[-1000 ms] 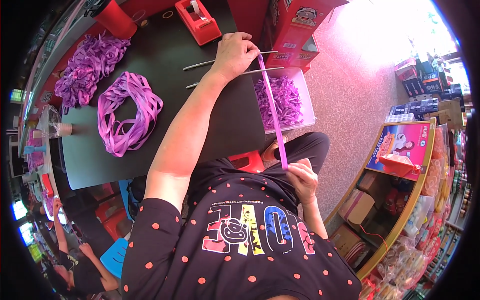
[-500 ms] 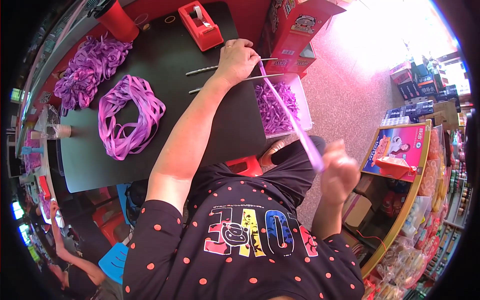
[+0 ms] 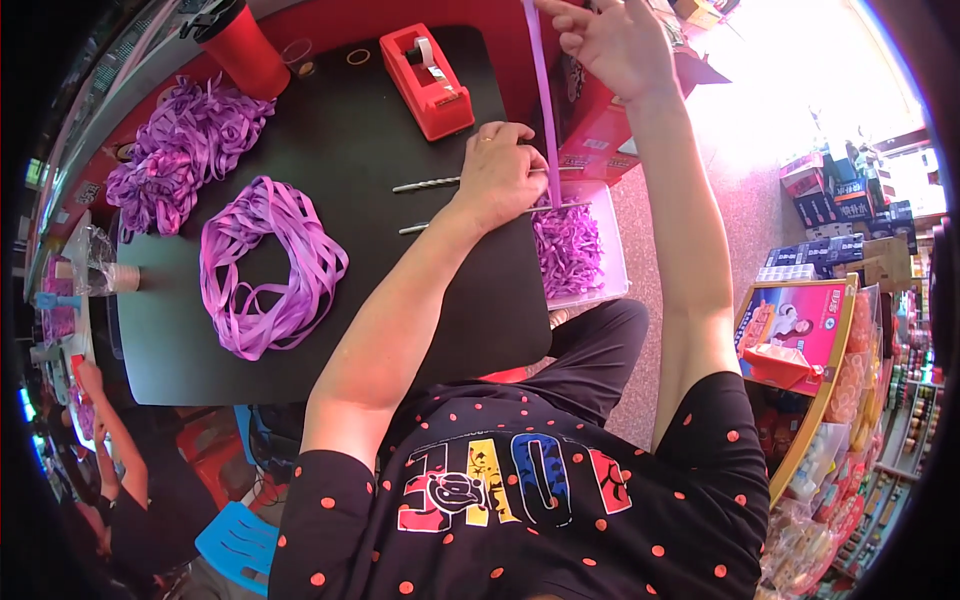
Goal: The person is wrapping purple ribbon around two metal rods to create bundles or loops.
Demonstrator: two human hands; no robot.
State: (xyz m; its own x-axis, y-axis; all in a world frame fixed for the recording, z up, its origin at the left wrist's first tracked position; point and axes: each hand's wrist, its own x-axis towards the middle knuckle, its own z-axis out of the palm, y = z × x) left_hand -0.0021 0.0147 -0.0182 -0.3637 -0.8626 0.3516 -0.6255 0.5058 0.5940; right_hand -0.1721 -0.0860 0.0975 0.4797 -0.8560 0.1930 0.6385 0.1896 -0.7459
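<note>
Two thin metal rods stick out past the table's right edge: a spiral-grooved upper rod (image 3: 425, 185) and a lower rod (image 3: 412, 230). My left hand (image 3: 503, 178) lies over them, fingers curled and closed at the purple ribbon (image 3: 548, 110) beside the rods. That ribbon runs up from the rods, straight and taut, to the top edge of the view. There my right hand (image 3: 622, 50) is raised with its fingertips at the ribbon, apparently pinching it; the top of this hand is partly cut off. A loose ring of purple ribbon (image 3: 225, 285) rests on the black table (image 3: 400, 340).
A tangled purple ribbon heap (image 3: 185, 150) lies at the far left. Behind are a red tumbler (image 3: 240, 50) and red tape dispenser (image 3: 430, 85). A pale bin (image 3: 612, 240) of short ribbon pieces stands right of the table. Cartons (image 3: 600, 130) flank my right arm.
My right hand has swung from the lower right up to the top, carrying the ribbon from a downward slant to nearly upright. My left hand stays at the rods.
</note>
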